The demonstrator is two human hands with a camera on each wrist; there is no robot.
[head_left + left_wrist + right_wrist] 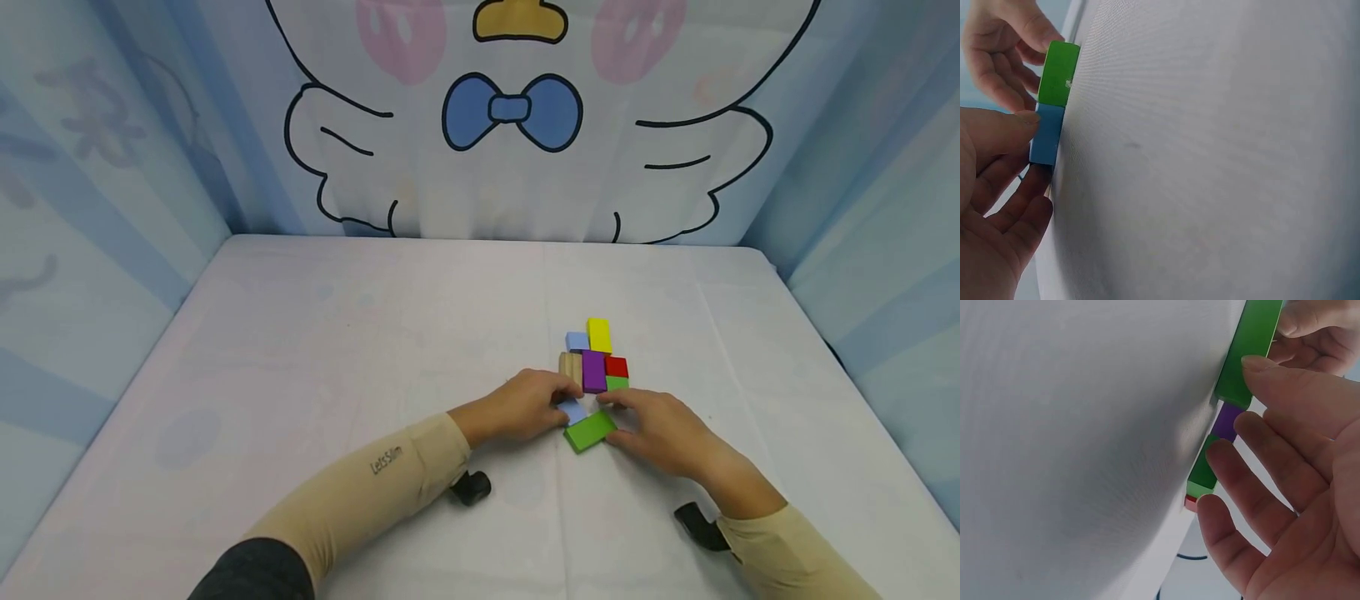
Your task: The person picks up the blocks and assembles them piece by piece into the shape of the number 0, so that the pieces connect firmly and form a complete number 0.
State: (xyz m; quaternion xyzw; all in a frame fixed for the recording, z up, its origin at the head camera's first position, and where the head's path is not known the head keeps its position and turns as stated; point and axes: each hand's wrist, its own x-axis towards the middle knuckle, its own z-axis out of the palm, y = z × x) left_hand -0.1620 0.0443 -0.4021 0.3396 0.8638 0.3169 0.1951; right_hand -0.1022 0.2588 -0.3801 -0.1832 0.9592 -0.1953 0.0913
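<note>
My left hand (528, 407) pinches a light blue block (573, 411) between thumb and fingers. The right hand (667, 429) has its thumb on the side of a longer green block (591, 432), with its fingers curved round past the block's far edge. In the left wrist view the blue block (1047, 134) and the green block (1058, 74) stand end to end. Just beyond my fingertips, a purple block (593, 372) is set between a wood-coloured block (571, 365) and a small green block (617, 382).
A red block (617, 367) adjoins the small green one. At the group's far end are a yellow block (599, 335) and another light blue block (577, 342). All lie on a white-covered table (375, 317), with printed curtains (510, 192) behind and at both sides.
</note>
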